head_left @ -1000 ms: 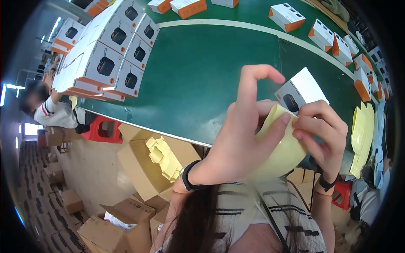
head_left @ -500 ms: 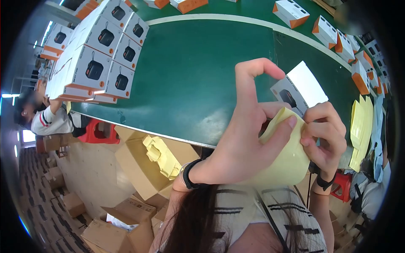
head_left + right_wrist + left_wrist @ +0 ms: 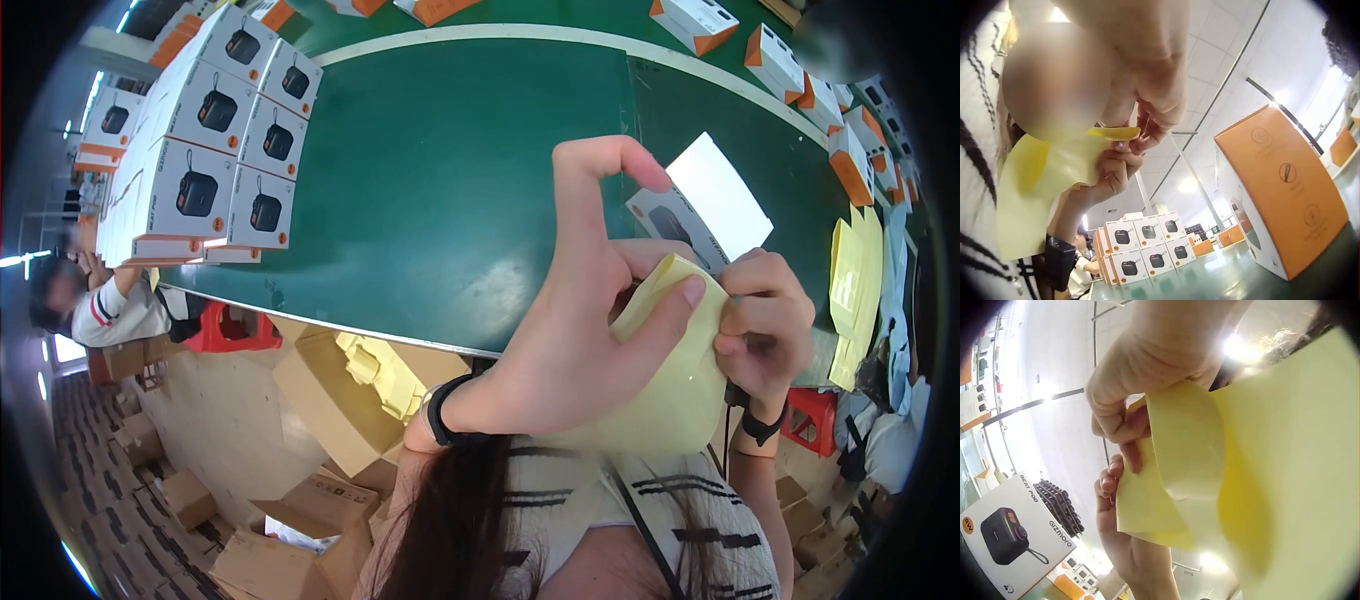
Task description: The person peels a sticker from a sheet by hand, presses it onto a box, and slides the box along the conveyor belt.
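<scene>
My left hand pinches the edge of a bent, pale yellow sheet, thumb on its near face and index finger raised in a hook. On the sheet's right edge, my right hand pinches with curled fingers. The left wrist view shows the yellow sheet curving over in a fold between both hands. Just beyond the hands, a white speaker carton stands on the green table; its printed front shows a black speaker, and its orange side faces the right wrist camera.
Stacked white-and-orange cartons stand at the table's left. More cartons line the far side. Yellow sheets hang at the right edge. Below the table are an open cardboard box with yellow pieces and a red stool. Another person sits at left.
The head view has turned a little, so the carton stack sits farther left and lower. Both hands keep their pinch on the yellow sheet; the right fingers are curled tighter at its edge.
</scene>
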Available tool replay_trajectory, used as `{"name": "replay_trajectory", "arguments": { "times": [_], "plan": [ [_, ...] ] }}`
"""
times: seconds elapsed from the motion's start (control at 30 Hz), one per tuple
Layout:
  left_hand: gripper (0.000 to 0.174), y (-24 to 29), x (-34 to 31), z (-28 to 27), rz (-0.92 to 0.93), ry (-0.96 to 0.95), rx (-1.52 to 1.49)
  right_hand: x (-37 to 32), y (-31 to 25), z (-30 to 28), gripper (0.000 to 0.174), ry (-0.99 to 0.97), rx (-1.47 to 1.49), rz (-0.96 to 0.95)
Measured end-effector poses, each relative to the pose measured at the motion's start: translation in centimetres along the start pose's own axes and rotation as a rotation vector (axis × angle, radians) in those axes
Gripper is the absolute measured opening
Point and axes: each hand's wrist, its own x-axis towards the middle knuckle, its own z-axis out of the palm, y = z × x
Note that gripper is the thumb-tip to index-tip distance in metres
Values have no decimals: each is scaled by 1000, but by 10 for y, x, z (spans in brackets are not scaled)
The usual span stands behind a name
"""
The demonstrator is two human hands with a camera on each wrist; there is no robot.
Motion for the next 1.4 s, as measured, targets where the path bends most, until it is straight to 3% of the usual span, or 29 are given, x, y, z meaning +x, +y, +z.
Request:
{"name": "replay_trajectory", "arguments": {
  "times": [0.07,0.3,0.33,0.5,0.57,0.63,0.7,0.77,0.83,0.9,0.97,1.0,1.1,1.13,1.27,1.3,1.37,1.4],
  "plan": [
    [57,0,1,3,-9,29,-27,-2,0,6,24,186,187,68],
    [57,-3,5,3,-18,38,-36,9,-8,-7,17,52,-28,44],
    [57,-5,6,2,-21,35,-40,9,-11,-7,15,23,-49,121],
    [56,-16,16,-18,57,-71,475,-3,-18,-1,10,42,-38,300],
    [58,-22,20,-27,92,-109,676,-8,-23,5,8,313,-118,290],
    [59,-26,23,-32,109,-134,762,-16,-29,2,6,325,-156,333],
    [65,-29,25,-37,142,-173,1104,-19,-33,5,12,342,-461,380],
    [71,-35,33,-41,240,-180,1056,-19,-36,13,18,307,-524,432],
    [77,-37,41,-41,115,-404,1129,-16,-36,27,21,311,-598,555],
    [82,-51,39,-42,139,-422,1011,-23,-30,28,26,289,-565,557],
    [86,-63,32,-32,171,-325,925,-30,-20,22,38,442,-439,503],
    [87,-67,28,-32,215,-301,979,-36,-12,14,54,481,-424,480],
    [89,-54,28,-28,189,-267,1198,-35,17,-6,65,432,-242,540],
    [90,-50,30,-25,128,-230,1337,-38,26,-14,73,301,-228,622],
    [85,-22,10,-19,142,-110,1216,-40,-9,2,80,349,6,681],
    [79,-14,-2,-15,109,-131,1236,-41,-26,12,81,428,245,713],
    [74,-2,-23,-9,75,-149,1259,-37,-62,17,80,314,387,916],
    [72,2,-34,-8,13,-185,1248,-41,-67,19,80,312,392,924]
  ]
}}
